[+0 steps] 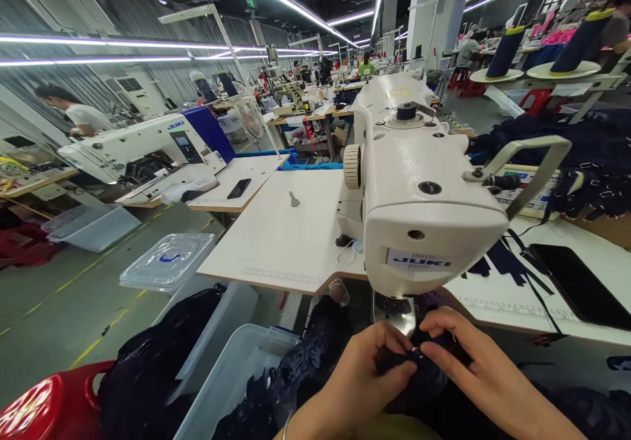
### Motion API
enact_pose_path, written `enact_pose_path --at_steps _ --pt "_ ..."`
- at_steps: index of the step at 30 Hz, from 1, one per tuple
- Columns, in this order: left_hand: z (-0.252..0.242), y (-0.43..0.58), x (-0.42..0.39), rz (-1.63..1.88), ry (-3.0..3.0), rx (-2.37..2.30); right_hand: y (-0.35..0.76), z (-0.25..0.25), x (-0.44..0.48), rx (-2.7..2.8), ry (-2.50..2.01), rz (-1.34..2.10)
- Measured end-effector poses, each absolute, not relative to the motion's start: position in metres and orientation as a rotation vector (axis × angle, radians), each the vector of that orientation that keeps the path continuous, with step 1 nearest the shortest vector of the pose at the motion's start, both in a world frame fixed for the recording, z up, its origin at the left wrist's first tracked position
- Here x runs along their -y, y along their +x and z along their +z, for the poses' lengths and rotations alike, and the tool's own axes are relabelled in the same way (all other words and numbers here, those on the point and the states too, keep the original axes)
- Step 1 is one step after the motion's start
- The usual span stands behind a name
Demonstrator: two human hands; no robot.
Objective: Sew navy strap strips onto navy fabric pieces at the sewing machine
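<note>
Pinching together just below the front end of the sewing machine [419, 190], both hands meet fingertip to fingertip over a small bunch of dark cloth [434, 377]. The left hand [365, 374] rises from below the machine with its back to the camera, a thin bracelet [286, 429] on the wrist and its fingers curled, thumb and forefinger closed on the cloth. The right hand [476, 367] comes in from below and to the right of the machine, its fingers bent inward and its thumb on top, also closed on the same bunch. The cloth lies between the two hands, directly under the machine's metal foot plate [397, 312] and close to it; whether it touches the plate cannot be told. Below and to the left of the machine stands a clear plastic bin [217, 394] with dark lace fabric [296, 374] spilling over its near side. Further left of the machine a heap of dark fabric [158, 354] hangs over a pale bin [231, 308]. Left of the machine's table, a clear tub with its lid on [167, 261] sits on the floor, its contents unreadable. Beyond it, further left, is another clear tub [91, 226]. Right of the machine a black phone [576, 285] lies flat on the table [276, 236].
</note>
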State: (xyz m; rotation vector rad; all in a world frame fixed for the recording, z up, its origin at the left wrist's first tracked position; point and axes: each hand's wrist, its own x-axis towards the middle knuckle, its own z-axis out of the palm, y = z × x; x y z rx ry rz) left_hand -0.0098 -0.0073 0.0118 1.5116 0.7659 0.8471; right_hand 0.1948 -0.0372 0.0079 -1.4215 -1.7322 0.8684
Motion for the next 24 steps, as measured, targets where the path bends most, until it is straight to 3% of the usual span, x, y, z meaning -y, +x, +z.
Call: enact_pose_path --at_steps 9,13,16,19,24 --pt "0.010 -0.006 0.007 0.946 1.340 -0.823 0.183 -0.006 0.038 1.459 -1.323 0.139" --pt "0.010 -0.003 0.011 0.994 1.404 -0.775 0.180 -0.018 0.054 1.556 -1.240 0.636" --pt "0.009 0.000 0.014 1.034 1.559 -0.788 0.165 -0.021 0.061 1.238 -1.269 0.929" --pt "0.008 0.002 0.016 1.064 1.717 -0.830 0.151 -0.018 0.063 0.951 -1.259 1.014" --pt "0.007 0.001 0.017 1.165 1.857 -0.832 0.149 -0.017 0.061 0.994 -1.242 0.907"
